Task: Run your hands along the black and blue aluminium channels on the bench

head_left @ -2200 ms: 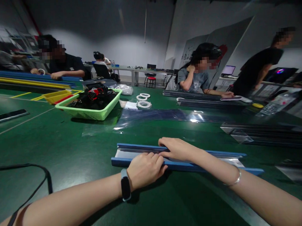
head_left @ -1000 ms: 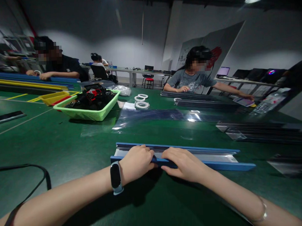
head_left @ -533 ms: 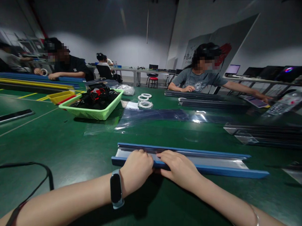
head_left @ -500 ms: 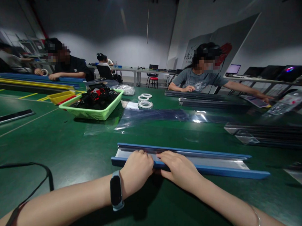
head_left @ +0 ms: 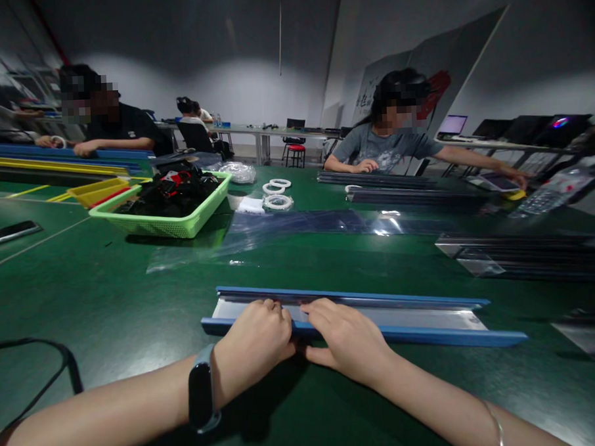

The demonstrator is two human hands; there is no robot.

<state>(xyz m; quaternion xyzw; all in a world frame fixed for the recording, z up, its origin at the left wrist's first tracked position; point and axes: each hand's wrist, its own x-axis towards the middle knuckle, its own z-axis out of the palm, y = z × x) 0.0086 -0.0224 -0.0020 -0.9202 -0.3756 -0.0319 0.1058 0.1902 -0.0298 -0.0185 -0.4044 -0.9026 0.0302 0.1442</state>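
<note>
A long blue channel-shaped profile (head_left: 430, 335) with a white inner face lies on the green table in front of me. My left hand (head_left: 257, 333) is closed over its near edge, left of the middle, with the fingers curled inside the channel. Close beside it, my right hand (head_left: 349, 339) grips the same edge, fingers reaching over into the channel and thumb on the near side. The fingertips of both hands are partly hidden.
Beyond the profile lie clear plastic sheets (head_left: 317, 225), white tape rolls (head_left: 277, 202) and a green basket (head_left: 179, 225) of black parts. Dark profiles (head_left: 535, 249) lie to the right, near a plastic bottle (head_left: 557, 192). Two co-workers sit across the table. A black cord (head_left: 69, 358) hangs at left.
The view has shifted slightly, so most things appear further left. Both hands stay on the profile's near edge; the right thumb now sits a little further from the edge.
</note>
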